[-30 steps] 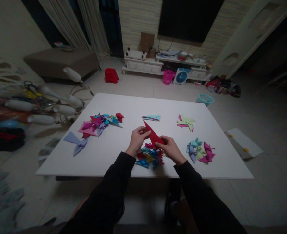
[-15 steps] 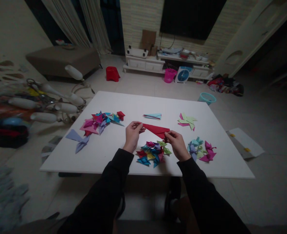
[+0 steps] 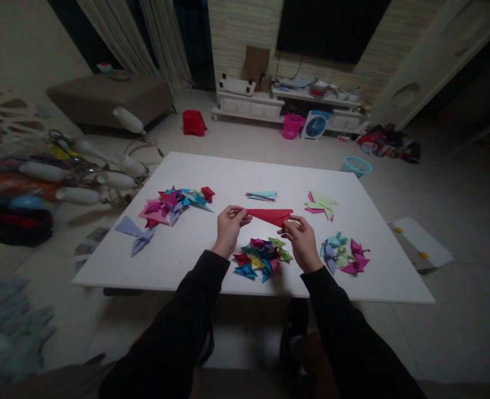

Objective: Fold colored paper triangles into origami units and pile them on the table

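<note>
Red paper (image 3: 269,215), steeply slanted a second ago, now has its long top edge nearly level above the counter (image 3: 212,172). A middle pile (image 3: 261,258) of folded paper lies nearer the body, between the forearms; beyond the red paper is a thin stack (image 3: 261,196). Green and pink strips (image 3: 321,204) lie to the right, with the right pile (image 3: 345,255) nearer; the left pile (image 3: 172,206) adjoins a lilac piece (image 3: 138,235). The left hand (image 3: 228,230) pinches the narrow tip, the right hand (image 3: 303,243) the wide end, its fingers loosely curled.
</note>
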The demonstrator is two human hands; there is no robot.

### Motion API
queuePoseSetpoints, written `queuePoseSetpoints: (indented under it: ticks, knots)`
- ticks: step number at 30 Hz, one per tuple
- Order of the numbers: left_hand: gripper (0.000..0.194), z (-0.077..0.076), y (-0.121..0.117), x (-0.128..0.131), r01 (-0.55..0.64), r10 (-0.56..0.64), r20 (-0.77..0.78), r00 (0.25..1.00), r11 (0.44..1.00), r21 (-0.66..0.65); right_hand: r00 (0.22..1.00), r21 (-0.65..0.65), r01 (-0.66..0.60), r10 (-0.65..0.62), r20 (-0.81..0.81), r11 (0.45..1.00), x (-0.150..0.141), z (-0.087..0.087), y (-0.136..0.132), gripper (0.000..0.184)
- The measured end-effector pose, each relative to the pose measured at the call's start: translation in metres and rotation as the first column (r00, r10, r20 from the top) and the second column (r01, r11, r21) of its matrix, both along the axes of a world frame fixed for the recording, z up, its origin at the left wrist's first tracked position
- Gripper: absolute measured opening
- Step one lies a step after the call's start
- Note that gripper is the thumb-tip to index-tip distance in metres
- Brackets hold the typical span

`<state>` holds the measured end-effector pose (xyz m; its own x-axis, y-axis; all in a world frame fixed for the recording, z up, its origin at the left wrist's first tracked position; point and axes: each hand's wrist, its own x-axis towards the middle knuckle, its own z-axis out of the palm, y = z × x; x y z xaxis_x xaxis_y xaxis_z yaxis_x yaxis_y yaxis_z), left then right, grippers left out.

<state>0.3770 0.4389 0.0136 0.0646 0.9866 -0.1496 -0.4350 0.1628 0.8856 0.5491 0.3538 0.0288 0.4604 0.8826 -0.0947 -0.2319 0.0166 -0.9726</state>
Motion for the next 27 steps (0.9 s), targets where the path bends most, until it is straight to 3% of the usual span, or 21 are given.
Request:
queuePoseSetpoints:
  ticks: [3,6,9,12,17,20,24,27]
  knots:
    - [0.022,-0.001,-0.001,0.0,0.045,-0.041,-0.119,0.992,0.998,0.034,0.997,0.033,0.064,-0.065,0.037,0.997,-0.001,-0.001,0.0,0.043]
    - [0.016,0.002,-0.007,-0.004,0.106,0.006,-0.418,0.908,0.964,0.244,0.994,0.052,0.099,-0.101,0.036,0.994,-0.001,0.0,0.001,0.042]
    - [0.019,0.008,-0.015,-0.007,0.297,0.164,-0.658,0.735,0.794,0.53,0.993,0.045,0.111,-0.113,0.037,0.993,-0.001,0.004,0.0,0.039]
    - [0.016,0.009,-0.025,-0.008,0.472,0.286,-0.74,0.608,0.619,0.627,0.995,0.027,0.094,-0.095,0.024,0.995,-0.003,0.009,-0.003,0.038]
    - [0.013,0.003,-0.034,-0.005,0.513,0.435,-0.732,0.524,0.525,0.679,0.998,0.034,0.065,-0.065,-0.01,0.997,-0.007,0.015,-0.01,0.038]
    - [0.009,0.0,-0.032,-0.007,0.435,0.507,-0.702,0.5,0.553,0.71,0.998,0.045,0.067,-0.066,-0.016,0.997,-0.005,0.016,-0.01,0.039]
    - [0.012,-0.002,-0.013,-0.008,0.279,0.494,-0.731,0.471,0.703,0.654,0.999,0.009,-0.008,0.008,0.036,1.0,0.001,0.015,-0.007,0.038]
    - [0.014,-0.004,0.018,0.006,0.262,0.457,-0.784,0.42,0.766,0.587,0.97,-0.041,-0.139,0.144,0.196,0.989,0.002,0.017,-0.008,0.026]
